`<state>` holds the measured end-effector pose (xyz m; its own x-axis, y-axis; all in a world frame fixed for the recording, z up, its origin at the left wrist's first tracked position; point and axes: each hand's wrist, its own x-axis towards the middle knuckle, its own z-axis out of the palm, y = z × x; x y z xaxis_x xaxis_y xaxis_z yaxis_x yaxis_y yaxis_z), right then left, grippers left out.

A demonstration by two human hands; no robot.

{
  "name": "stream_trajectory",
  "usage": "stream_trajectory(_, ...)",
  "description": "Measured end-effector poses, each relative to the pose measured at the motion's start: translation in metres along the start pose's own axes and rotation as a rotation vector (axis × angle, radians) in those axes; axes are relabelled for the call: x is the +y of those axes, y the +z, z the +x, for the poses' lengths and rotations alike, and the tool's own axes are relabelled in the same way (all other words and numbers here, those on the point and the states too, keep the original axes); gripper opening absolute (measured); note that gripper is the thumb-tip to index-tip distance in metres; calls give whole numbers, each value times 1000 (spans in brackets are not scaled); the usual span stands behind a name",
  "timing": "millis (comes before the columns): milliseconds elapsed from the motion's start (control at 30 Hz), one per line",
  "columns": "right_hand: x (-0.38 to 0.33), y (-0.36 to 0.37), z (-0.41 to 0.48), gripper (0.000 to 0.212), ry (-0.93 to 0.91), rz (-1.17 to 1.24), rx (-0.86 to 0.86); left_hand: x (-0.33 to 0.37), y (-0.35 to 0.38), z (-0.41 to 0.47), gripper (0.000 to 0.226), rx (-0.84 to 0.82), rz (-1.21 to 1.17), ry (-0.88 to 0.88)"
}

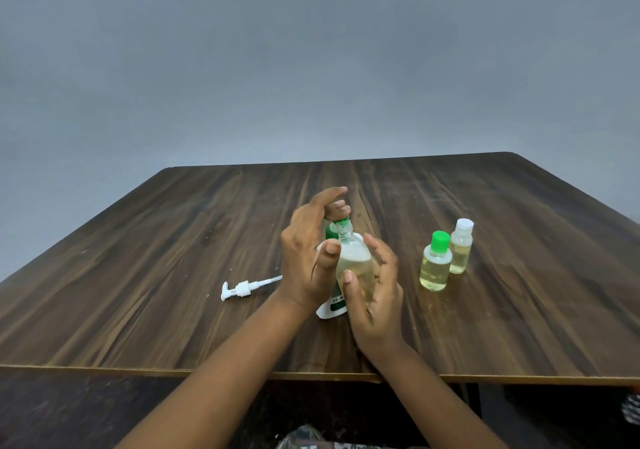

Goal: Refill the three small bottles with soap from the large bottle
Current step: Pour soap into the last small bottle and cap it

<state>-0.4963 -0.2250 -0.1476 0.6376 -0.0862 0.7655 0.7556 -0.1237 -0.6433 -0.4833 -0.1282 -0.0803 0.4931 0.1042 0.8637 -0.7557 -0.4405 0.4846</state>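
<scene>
Capping step, by the look of it, on the last of three.
- Small clear plastic bottle of yellow soap [356, 265] mid-surface, upright, gripped round the body by right hand [375, 296].
- Left hand [308, 251]: fingers curled over its green screw cap [341, 224].
- Large white bottle with green label [330, 308] just behind, uncapped; white pump head [242, 287] lying to the left.
- Green-capped small bottle [435, 265] and white-capped small bottle [461, 247] filled, standing to the right.

Next: tighten cap, set down beside the pair. Plenty of dark wooden surface [173, 275] ahead and to both sides; near edge under the forearms.

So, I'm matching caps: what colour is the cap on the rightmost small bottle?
White: the cap of the rightmost small bottle, head view.
</scene>
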Motion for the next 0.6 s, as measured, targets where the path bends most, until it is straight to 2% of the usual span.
stream_trajectory(133, 3, 1, -9, 48, 58, -1, -22, -2, 3, -5, 78, -5, 106, 18)
stream_trajectory(433, -13, 3, 0, 45, 64, 28, -18, 6, -7, 7, 92, -25, 48, 37)
stream_trajectory(600, -6, 3, -10, 52, 120, 14, -80, 0, -3, -4, 83, -30, 74, 22)
